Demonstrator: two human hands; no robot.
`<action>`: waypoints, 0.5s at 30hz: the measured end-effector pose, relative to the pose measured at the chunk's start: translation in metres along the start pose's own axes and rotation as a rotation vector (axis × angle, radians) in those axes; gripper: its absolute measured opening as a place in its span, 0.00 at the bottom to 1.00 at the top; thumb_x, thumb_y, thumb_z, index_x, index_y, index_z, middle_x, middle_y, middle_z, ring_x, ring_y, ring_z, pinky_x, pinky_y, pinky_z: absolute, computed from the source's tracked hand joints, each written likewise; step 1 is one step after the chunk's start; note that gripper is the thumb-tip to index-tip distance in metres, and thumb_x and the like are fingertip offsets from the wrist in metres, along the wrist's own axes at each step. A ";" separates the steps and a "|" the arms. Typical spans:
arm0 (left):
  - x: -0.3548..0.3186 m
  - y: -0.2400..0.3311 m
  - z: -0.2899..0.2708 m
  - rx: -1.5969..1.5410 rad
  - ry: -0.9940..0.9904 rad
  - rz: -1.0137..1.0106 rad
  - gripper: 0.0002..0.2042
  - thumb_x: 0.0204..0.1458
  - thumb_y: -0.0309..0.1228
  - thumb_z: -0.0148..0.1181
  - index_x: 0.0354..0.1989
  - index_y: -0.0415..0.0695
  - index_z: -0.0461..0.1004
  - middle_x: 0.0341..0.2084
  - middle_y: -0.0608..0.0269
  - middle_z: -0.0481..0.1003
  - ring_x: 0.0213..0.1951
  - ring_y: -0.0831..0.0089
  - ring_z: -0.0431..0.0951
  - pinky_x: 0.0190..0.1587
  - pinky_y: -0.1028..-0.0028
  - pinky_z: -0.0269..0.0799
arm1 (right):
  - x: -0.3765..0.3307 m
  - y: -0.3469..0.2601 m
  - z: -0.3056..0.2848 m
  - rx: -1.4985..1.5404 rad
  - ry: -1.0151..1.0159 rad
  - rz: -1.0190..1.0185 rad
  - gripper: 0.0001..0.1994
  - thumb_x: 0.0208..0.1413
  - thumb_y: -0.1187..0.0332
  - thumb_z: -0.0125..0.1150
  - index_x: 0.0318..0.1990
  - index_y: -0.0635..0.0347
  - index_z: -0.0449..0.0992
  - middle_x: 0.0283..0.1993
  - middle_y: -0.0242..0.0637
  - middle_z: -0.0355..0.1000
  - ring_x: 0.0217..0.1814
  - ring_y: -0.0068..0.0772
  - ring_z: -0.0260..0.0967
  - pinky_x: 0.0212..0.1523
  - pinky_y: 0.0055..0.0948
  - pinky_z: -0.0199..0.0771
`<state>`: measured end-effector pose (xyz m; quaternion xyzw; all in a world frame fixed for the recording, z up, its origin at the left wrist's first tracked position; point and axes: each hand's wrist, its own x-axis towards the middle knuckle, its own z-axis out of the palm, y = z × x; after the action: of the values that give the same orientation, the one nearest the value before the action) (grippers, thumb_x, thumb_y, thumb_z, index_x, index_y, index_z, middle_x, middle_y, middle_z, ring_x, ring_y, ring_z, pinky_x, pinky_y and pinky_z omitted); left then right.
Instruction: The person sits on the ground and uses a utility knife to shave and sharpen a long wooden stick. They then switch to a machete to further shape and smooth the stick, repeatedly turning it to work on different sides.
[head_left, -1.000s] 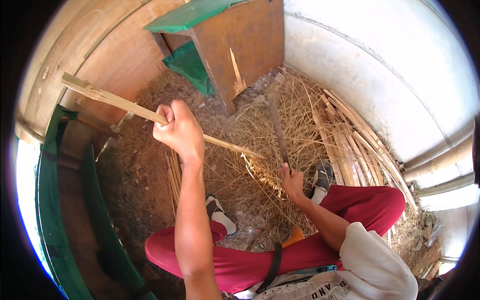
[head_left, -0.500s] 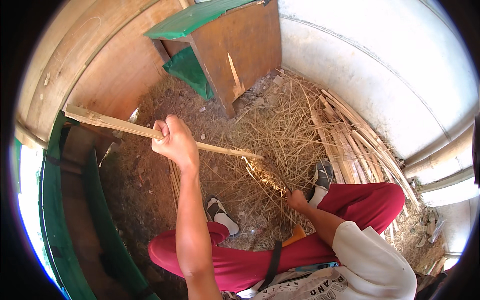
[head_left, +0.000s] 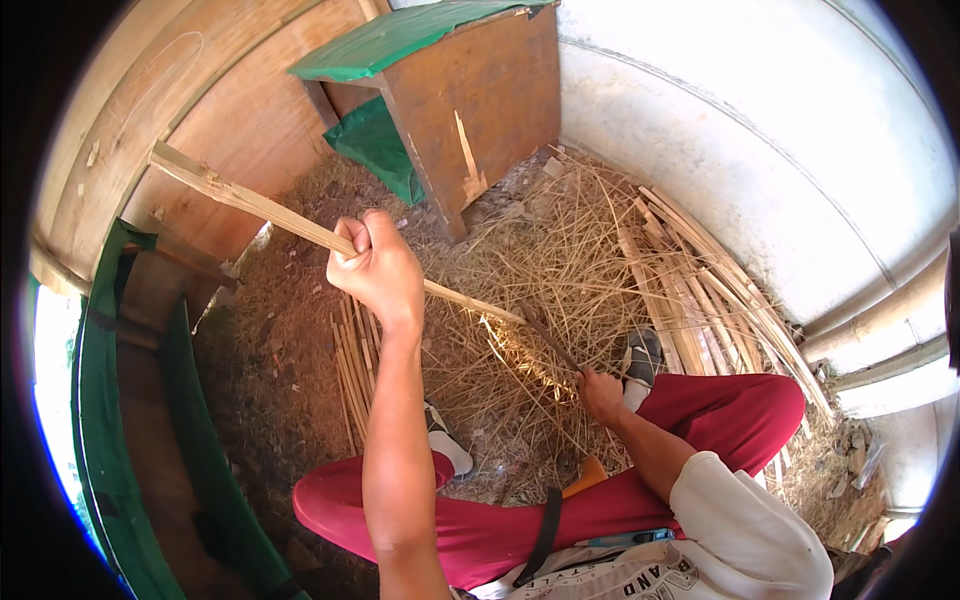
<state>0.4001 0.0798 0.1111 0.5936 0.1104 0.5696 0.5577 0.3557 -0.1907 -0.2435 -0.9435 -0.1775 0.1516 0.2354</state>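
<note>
My left hand (head_left: pixel 378 268) is closed around a long pale strip of split bamboo or wood (head_left: pixel 235 195), thicker at its upper left end and narrowing toward the middle. It slopes down to the right. A knife with a long dark blade (head_left: pixel 552 342) is gripped in my right hand (head_left: pixel 602 396), low in front of my right knee. The blade's tip lies by the strip's thin end; whether they touch I cannot tell. Pale shavings (head_left: pixel 525 360) lie or hang brightly lit beneath the blade, above the straw-covered ground.
Split strips lie in a pile (head_left: pixel 700 290) to the right and a smaller bundle (head_left: pixel 352 370) left of my left foot. A brown wooden cabinet (head_left: pixel 480 100) with a green top stands ahead. Green-edged shelving (head_left: pixel 95 400) lines the left; a white wall (head_left: pixel 740 130) curves behind the pile.
My left hand has shifted right and slightly up, and the strip's far end has risen, so it slants more steeply. The knife blade shows more plainly beside the strip's thin end.
</note>
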 end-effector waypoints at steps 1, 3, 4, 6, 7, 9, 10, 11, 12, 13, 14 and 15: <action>0.000 0.000 0.000 0.017 0.005 0.012 0.19 0.51 0.18 0.52 0.17 0.48 0.49 0.13 0.76 0.54 0.18 0.88 0.53 0.18 0.79 0.48 | 0.002 -0.004 -0.005 -0.018 0.018 -0.039 0.19 0.69 0.56 0.41 0.36 0.64 0.71 0.19 0.51 0.70 0.23 0.58 0.71 0.25 0.53 0.71; -0.001 0.000 0.003 0.046 0.011 0.030 0.19 0.50 0.18 0.52 0.17 0.48 0.49 0.14 0.76 0.54 0.18 0.88 0.53 0.18 0.79 0.48 | 0.008 -0.012 -0.014 -0.036 0.086 -0.072 0.19 0.68 0.57 0.43 0.33 0.63 0.72 0.17 0.49 0.69 0.20 0.55 0.70 0.22 0.50 0.69; -0.001 0.000 0.006 0.052 0.020 0.036 0.19 0.51 0.18 0.52 0.17 0.48 0.50 0.13 0.76 0.54 0.18 0.88 0.53 0.18 0.79 0.48 | 0.011 -0.015 -0.016 -0.037 0.135 -0.069 0.18 0.68 0.57 0.45 0.32 0.62 0.73 0.16 0.47 0.68 0.18 0.52 0.69 0.21 0.47 0.68; -0.001 0.003 0.010 0.064 0.036 0.048 0.18 0.51 0.18 0.52 0.17 0.48 0.50 0.13 0.76 0.54 0.18 0.88 0.53 0.18 0.80 0.49 | 0.014 -0.021 -0.021 0.002 0.254 -0.122 0.16 0.66 0.59 0.50 0.32 0.62 0.73 0.14 0.44 0.67 0.15 0.48 0.66 0.17 0.43 0.65; 0.000 0.003 0.010 0.068 0.033 0.053 0.18 0.51 0.18 0.52 0.17 0.48 0.50 0.13 0.76 0.55 0.18 0.88 0.53 0.18 0.80 0.50 | 0.013 -0.023 -0.025 0.041 0.324 -0.181 0.15 0.65 0.60 0.52 0.33 0.62 0.73 0.14 0.43 0.66 0.13 0.46 0.65 0.16 0.41 0.63; 0.001 0.002 0.004 0.082 0.033 0.056 0.18 0.51 0.18 0.52 0.17 0.48 0.50 0.13 0.75 0.55 0.18 0.88 0.54 0.18 0.80 0.51 | 0.013 -0.035 -0.033 0.152 0.508 -0.307 0.12 0.64 0.62 0.56 0.34 0.63 0.73 0.13 0.42 0.65 0.10 0.42 0.62 0.13 0.38 0.60; 0.001 0.003 0.002 0.065 0.032 0.043 0.18 0.51 0.18 0.52 0.18 0.48 0.50 0.12 0.75 0.56 0.17 0.88 0.54 0.18 0.80 0.51 | 0.015 -0.046 -0.035 0.224 0.623 -0.374 0.11 0.63 0.63 0.58 0.35 0.63 0.72 0.13 0.41 0.64 0.10 0.40 0.61 0.12 0.37 0.58; 0.001 0.004 0.001 0.048 0.034 0.027 0.18 0.51 0.18 0.52 0.18 0.48 0.50 0.12 0.75 0.56 0.17 0.88 0.54 0.18 0.80 0.51 | 0.015 -0.048 -0.034 0.296 0.736 -0.441 0.11 0.62 0.64 0.59 0.36 0.64 0.72 0.13 0.41 0.63 0.09 0.38 0.60 0.11 0.36 0.56; 0.001 0.005 0.003 0.022 0.028 0.017 0.18 0.51 0.18 0.52 0.18 0.48 0.50 0.12 0.74 0.56 0.17 0.88 0.55 0.18 0.80 0.51 | 0.010 -0.038 -0.023 0.251 0.662 -0.395 0.11 0.62 0.63 0.58 0.36 0.64 0.72 0.13 0.41 0.64 0.09 0.39 0.61 0.11 0.36 0.57; 0.000 0.004 0.004 0.024 0.029 0.007 0.18 0.52 0.18 0.51 0.18 0.48 0.50 0.11 0.74 0.56 0.16 0.88 0.54 0.17 0.80 0.50 | 0.002 -0.022 -0.004 0.207 0.588 -0.349 0.12 0.63 0.62 0.57 0.37 0.64 0.72 0.13 0.41 0.65 0.09 0.39 0.62 0.11 0.37 0.58; 0.001 0.003 0.005 0.032 0.020 0.009 0.18 0.52 0.18 0.51 0.18 0.48 0.50 0.11 0.74 0.56 0.16 0.88 0.54 0.17 0.80 0.50 | -0.004 -0.007 0.016 0.168 0.521 -0.306 0.13 0.63 0.62 0.56 0.38 0.65 0.71 0.14 0.42 0.66 0.09 0.40 0.63 0.11 0.37 0.59; 0.000 0.002 0.004 0.040 0.011 0.014 0.18 0.52 0.18 0.51 0.18 0.48 0.50 0.11 0.74 0.56 0.16 0.88 0.54 0.17 0.81 0.50 | -0.008 0.004 0.029 -0.074 0.123 -0.091 0.15 0.65 0.59 0.51 0.41 0.66 0.72 0.17 0.44 0.71 0.15 0.44 0.69 0.16 0.41 0.66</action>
<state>0.4022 0.0772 0.1141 0.6021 0.1208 0.5744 0.5413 0.3389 -0.1857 -0.2678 -0.9499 -0.2110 0.0757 0.2176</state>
